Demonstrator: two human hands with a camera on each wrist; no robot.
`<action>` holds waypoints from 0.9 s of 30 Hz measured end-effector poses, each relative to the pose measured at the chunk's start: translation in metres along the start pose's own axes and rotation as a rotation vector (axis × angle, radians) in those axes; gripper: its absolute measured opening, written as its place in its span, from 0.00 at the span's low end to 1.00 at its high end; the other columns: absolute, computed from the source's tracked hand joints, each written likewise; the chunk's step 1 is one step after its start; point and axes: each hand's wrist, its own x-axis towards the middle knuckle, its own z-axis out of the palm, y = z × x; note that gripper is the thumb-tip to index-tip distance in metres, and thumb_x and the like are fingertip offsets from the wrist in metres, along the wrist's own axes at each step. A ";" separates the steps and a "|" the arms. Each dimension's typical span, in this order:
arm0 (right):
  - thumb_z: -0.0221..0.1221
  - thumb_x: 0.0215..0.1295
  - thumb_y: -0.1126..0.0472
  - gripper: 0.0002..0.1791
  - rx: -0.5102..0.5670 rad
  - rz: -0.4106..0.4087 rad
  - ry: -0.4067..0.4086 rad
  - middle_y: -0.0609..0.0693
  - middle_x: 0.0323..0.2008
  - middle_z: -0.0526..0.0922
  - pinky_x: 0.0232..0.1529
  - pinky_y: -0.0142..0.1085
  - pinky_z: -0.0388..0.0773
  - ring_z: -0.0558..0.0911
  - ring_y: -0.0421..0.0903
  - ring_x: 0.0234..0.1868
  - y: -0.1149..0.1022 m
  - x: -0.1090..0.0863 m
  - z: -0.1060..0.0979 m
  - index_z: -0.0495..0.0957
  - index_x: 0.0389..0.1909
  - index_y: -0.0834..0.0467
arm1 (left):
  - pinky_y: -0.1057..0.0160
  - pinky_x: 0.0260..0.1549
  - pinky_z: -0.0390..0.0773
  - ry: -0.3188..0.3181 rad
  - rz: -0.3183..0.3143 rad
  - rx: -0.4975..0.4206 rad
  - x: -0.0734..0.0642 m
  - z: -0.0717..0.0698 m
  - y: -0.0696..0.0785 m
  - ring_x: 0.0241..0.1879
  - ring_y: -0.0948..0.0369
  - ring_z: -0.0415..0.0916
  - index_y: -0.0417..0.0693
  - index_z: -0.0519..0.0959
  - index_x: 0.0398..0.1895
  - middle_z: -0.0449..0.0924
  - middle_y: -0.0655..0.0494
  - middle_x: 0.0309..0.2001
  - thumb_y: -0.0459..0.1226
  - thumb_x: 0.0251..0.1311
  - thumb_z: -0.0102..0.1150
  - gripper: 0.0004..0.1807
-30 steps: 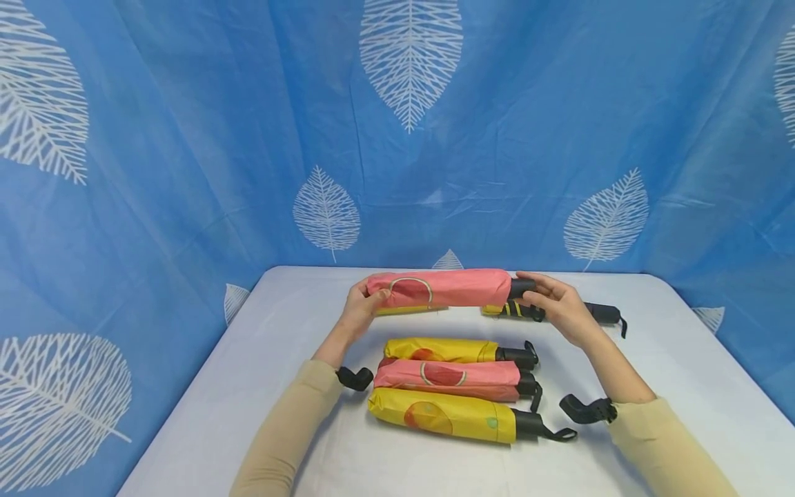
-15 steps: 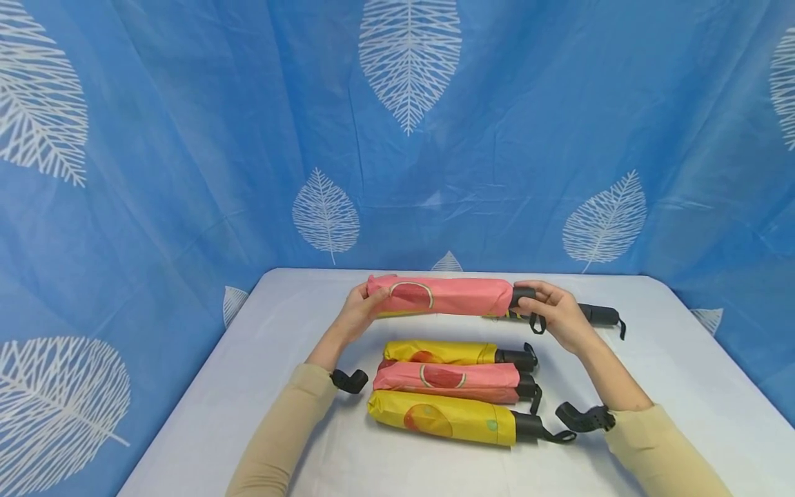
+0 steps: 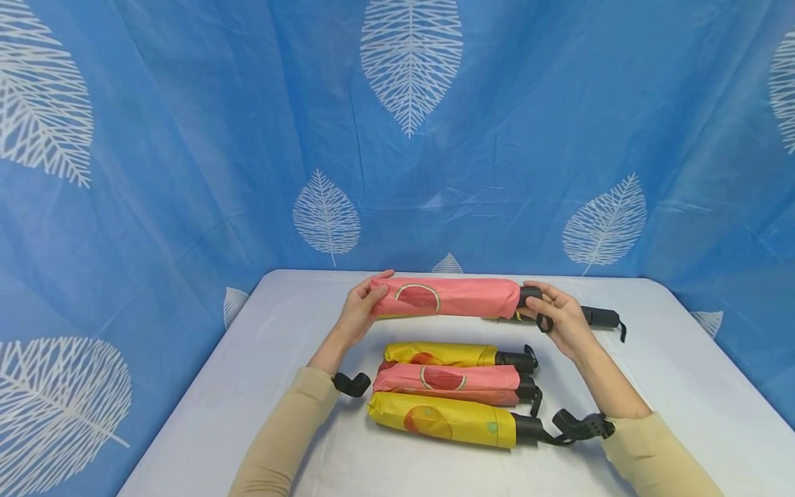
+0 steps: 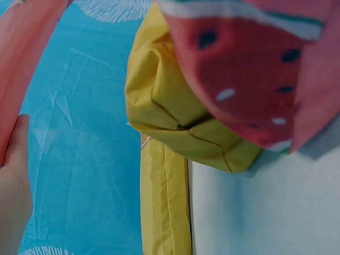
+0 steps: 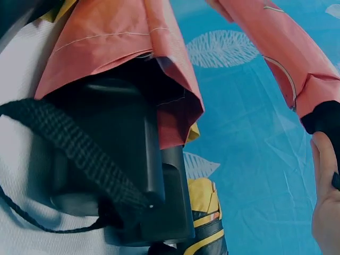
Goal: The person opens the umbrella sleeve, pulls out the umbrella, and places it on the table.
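A folded pink umbrella [image 3: 475,297] with a watermelon print is held level above the far part of the table, between both hands. My left hand [image 3: 358,309] grips its closed fabric end, thumb in front. At the other end my right hand [image 3: 562,316] pinches the black handle [image 3: 530,296], from which a wrist strap hangs. The left wrist view shows the left hand [image 4: 13,191] against the pink fabric [image 4: 24,64]. In the right wrist view, fingers of the right hand [image 5: 326,207] touch the black handle below the pink cover [image 5: 287,45].
Nearer on the white table [image 3: 248,393] lie a yellow umbrella [image 3: 459,353], a pink watermelon umbrella [image 3: 478,377] and another yellow umbrella [image 3: 462,421], side by side, handles right. Behind the held one, a yellow umbrella with a black handle [image 3: 601,317] is mostly hidden. A blue curtain [image 3: 497,138] hangs behind.
The held pink umbrella has come down slightly and shifted a little right, both hands still on it. Its strap now hangs in view. The umbrellas on the table have stayed put.
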 end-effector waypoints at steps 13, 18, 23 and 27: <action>0.48 0.69 0.74 0.15 0.117 -0.042 0.036 0.52 0.47 0.79 0.49 0.34 0.75 0.82 0.45 0.45 0.001 -0.002 0.005 0.77 0.49 0.57 | 0.64 0.45 0.77 0.063 0.016 -0.009 -0.002 0.002 0.001 0.51 0.59 0.75 0.38 0.66 0.66 0.67 0.43 0.63 0.36 0.69 0.50 0.24; 0.47 0.69 0.74 0.16 0.120 -0.058 0.041 0.52 0.47 0.78 0.50 0.33 0.75 0.83 0.46 0.45 0.000 -0.004 0.002 0.77 0.49 0.57 | 0.64 0.45 0.77 0.063 0.022 -0.009 -0.003 -0.002 0.001 0.52 0.59 0.75 0.37 0.65 0.67 0.65 0.42 0.65 0.39 0.69 0.50 0.26; 0.48 0.68 0.75 0.15 0.150 -0.070 0.063 0.53 0.47 0.77 0.50 0.33 0.74 0.83 0.47 0.45 -0.004 -0.007 -0.003 0.76 0.50 0.61 | 0.64 0.44 0.78 0.078 0.041 -0.025 -0.004 -0.010 0.003 0.51 0.59 0.75 0.36 0.65 0.66 0.65 0.42 0.65 0.40 0.69 0.51 0.26; 0.48 0.68 0.75 0.16 0.144 -0.074 0.068 0.52 0.48 0.76 0.42 0.26 0.77 0.83 0.48 0.44 -0.005 -0.010 -0.007 0.77 0.50 0.59 | 0.64 0.45 0.77 0.078 0.042 -0.011 -0.007 -0.015 0.005 0.52 0.58 0.75 0.37 0.65 0.67 0.66 0.43 0.64 0.40 0.69 0.51 0.27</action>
